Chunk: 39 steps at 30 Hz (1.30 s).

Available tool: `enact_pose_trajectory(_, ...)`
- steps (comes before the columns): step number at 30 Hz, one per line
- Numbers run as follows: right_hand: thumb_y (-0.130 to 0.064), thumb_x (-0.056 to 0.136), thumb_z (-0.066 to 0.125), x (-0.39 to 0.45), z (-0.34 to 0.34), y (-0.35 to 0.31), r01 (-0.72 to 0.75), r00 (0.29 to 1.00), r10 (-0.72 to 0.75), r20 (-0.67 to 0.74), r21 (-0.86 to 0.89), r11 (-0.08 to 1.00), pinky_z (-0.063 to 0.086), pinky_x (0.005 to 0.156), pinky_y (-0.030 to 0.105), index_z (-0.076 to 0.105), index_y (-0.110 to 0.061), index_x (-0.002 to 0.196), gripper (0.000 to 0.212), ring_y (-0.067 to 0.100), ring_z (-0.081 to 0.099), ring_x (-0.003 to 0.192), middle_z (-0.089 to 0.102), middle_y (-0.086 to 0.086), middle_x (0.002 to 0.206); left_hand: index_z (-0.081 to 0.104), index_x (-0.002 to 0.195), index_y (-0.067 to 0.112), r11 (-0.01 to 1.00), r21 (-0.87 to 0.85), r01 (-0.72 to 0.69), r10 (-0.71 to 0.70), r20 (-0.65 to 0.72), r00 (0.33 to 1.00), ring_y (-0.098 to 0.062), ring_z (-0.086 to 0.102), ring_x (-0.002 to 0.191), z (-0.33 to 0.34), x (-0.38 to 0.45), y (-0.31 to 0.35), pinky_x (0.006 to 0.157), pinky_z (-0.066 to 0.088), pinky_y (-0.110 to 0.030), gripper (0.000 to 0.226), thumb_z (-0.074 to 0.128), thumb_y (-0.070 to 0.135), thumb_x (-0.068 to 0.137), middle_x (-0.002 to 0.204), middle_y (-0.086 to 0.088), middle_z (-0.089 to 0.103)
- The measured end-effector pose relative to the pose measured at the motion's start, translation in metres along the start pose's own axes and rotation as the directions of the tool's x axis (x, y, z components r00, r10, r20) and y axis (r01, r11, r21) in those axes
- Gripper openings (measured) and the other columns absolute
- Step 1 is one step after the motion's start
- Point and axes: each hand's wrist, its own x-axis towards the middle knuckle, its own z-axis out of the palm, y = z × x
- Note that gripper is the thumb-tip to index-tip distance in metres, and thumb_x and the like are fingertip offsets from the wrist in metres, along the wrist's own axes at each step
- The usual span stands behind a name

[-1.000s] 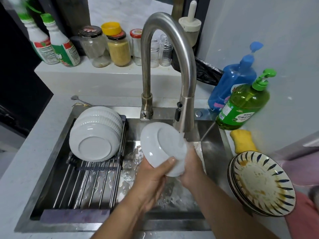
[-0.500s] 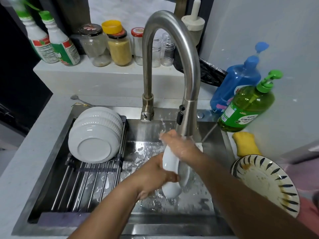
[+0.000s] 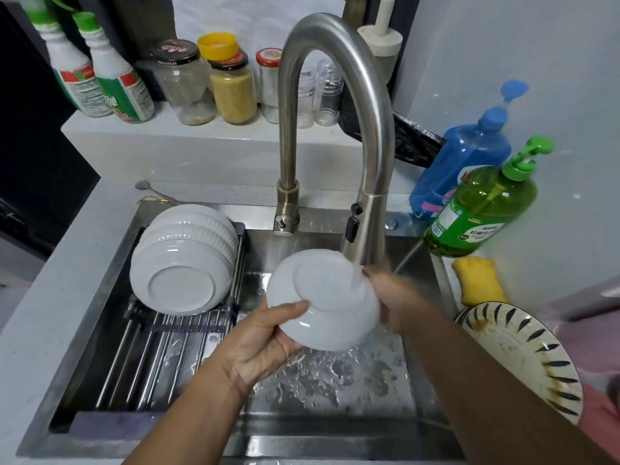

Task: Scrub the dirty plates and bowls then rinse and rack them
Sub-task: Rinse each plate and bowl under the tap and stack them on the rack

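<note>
Over the sink basin, hands: two, both on one white bowl held under the tap's stream.
Left hand: grips the bowl's rim at its 7 o'clock edge, thumb laid across the underside, fingers curled behind.
Right hand: blurred, at the bowl's 3 o'clock side and touching it; whether its fingers curl round the rim I cannot tell.
Bowl in hand: one, tilted with its foot ring facing the camera, water striking its upper right edge.
Faucet: one, arched steel, spout head just above the bowl at 1 o'clock, running.
Sink: one, steel, wet floor below the hands.
Rack: one, of steel rods, across the sink's left half, at 9 o'clock from the hands.
Racked bowls: white, ribbed, nested on their sides with the bases toward the camera; about three or four, the exact count unclear.
Dirty plates: a stack at 3 o'clock on the counter, dark dashes round the rim, brown smears on the top one; count unclear.
Sponge: one, yellow, just behind the plates.
Soap bottles: two pump bottles at 2 o'clock, one green, one blue.
Ledge at 12 o'clock: two green-capped bottles and several jars.
</note>
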Motion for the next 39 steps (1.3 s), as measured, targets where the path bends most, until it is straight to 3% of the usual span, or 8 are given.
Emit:
enact_pose_trajectory(4,-0.046,0.102,0.050,0.005,0.006,0.026,-0.020,0.996,-0.012,0.088,0.352,0.936,0.057,0.089,0.051,0.071,-0.013,0.119,0.043,0.032,0.073,0.098,0.074,0.014,0.114,0.055,0.132,-0.005,0.990,-0.143,0.002,-0.026,-0.168,0.985,-0.039,0.075,0.095,0.004,0.012,-0.005,0.064,0.063,-0.052,0.054,0.070,-0.005,0.080,0.118,-0.028,0.071)
enact_pose_trajectory(7,-0.047,0.093,0.065,0.006,0.015,0.040,0.068,0.995,-0.031,-0.093,0.431,0.900,0.062,0.075,0.048,0.071,-0.014,0.116,0.041,0.033,0.074,0.094,0.075,0.014,0.109,0.046,0.147,0.006,0.969,0.247,-0.003,0.104,-0.397,0.912,-0.032,0.073,0.097,0.004,0.028,-0.014,0.065,0.062,-0.043,0.059,0.068,0.008,0.093,0.125,-0.016,0.069)
enact_pose_trajectory(11,-0.039,0.090,0.071,-0.003,0.023,0.049,0.140,0.949,-0.024,-0.313,0.354,0.925,0.059,0.065,0.038,0.072,-0.012,0.099,0.029,0.030,0.072,0.080,0.075,0.011,0.088,0.024,0.161,0.024,0.367,0.924,0.106,0.436,-0.272,0.858,-0.028,0.044,0.138,0.014,0.047,-0.029,0.112,0.043,-0.050,0.082,0.062,0.055,0.095,0.159,-0.004,0.038)
enact_pose_trajectory(15,-0.037,0.092,0.068,-0.024,0.028,0.045,0.215,0.924,-0.109,-0.366,0.262,0.941,0.052,0.053,0.026,0.070,-0.016,0.086,0.022,0.020,0.070,0.065,0.073,0.004,0.074,0.017,0.160,0.040,-0.085,0.980,0.179,0.317,-0.143,0.938,-0.025,0.009,0.157,0.024,0.080,-0.034,0.126,0.010,-0.053,0.070,0.013,0.066,0.095,0.170,-0.004,0.016)
enact_pose_trajectory(28,-0.037,0.091,0.069,-0.040,0.033,0.036,0.260,0.898,-0.105,-0.427,0.324,0.910,0.060,0.070,0.043,0.064,-0.016,0.077,0.026,0.030,0.071,0.076,0.072,0.007,0.078,0.056,0.139,0.011,0.425,0.891,0.157,0.379,-0.333,0.864,-0.032,0.057,0.126,0.027,0.091,-0.024,0.107,0.046,-0.041,0.054,0.028,0.045,0.109,0.141,-0.014,0.059)
enact_pose_trajectory(32,-0.042,0.091,0.068,-0.030,0.035,0.036,0.288,0.864,-0.131,-0.486,0.265,0.920,0.059,0.081,0.048,0.061,-0.019,0.075,0.029,0.028,0.069,0.081,0.071,0.005,0.082,0.056,0.127,0.031,0.385,0.923,-0.005,0.443,-0.180,0.879,-0.029,0.060,0.121,0.013,0.069,-0.049,0.106,0.048,-0.057,0.051,0.023,0.059,0.101,0.131,-0.009,0.062)
enact_pose_trajectory(35,-0.041,0.092,0.067,-0.018,0.034,0.031,0.326,0.844,-0.190,-0.502,0.198,0.924,0.056,0.076,0.035,0.066,-0.016,0.084,0.026,0.023,0.068,0.081,0.071,0.004,0.085,0.032,0.157,0.031,0.242,0.968,-0.069,0.435,-0.045,0.899,-0.013,0.010,0.157,0.009,0.049,-0.073,0.128,0.014,-0.047,0.087,0.009,0.083,0.090,0.167,0.007,0.024)
enact_pose_trajectory(39,-0.032,0.095,0.067,-0.023,0.038,0.030,0.442,0.800,-0.428,-0.422,-0.068,0.894,0.040,0.057,0.010,0.063,-0.022,0.086,0.014,0.005,0.061,0.072,0.067,-0.007,0.081,0.047,0.149,0.030,0.759,0.648,-0.061,0.228,-0.177,0.957,-0.013,0.045,0.143,0.029,0.019,-0.070,0.114,0.041,-0.028,0.077,0.025,0.080,0.095,0.154,0.004,0.050)
